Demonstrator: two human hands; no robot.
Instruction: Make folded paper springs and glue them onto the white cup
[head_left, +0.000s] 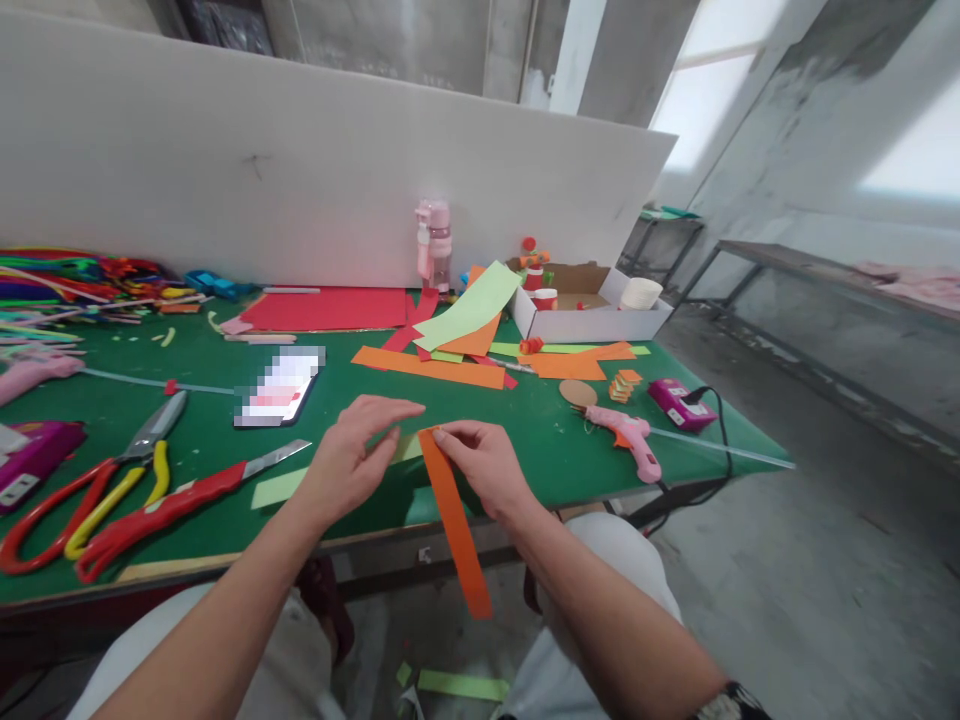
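Note:
An orange paper strip [457, 530] hangs down past the table's front edge, its top end pinched in my right hand [487, 460]. To its left, my left hand [360, 450] is held above the table with thumb and fingers apart, nothing between them. Partly behind my left hand lies a pale green paper strip [279, 488]. Left of it on the green table are a red-handled knife [187, 500] with its blade out and a pair of scissors [142, 445] with red and yellow handles. Another orange strip [427, 366] lies farther back.
A phone [281, 385] lies behind my left hand. At right are a pink glue gun [626, 430], a purple box [681, 403] and a cardboard disc [579, 393]. Paper sheets, a pink bottle [435, 245] and a white box [592, 322] stand near the white board [337, 180].

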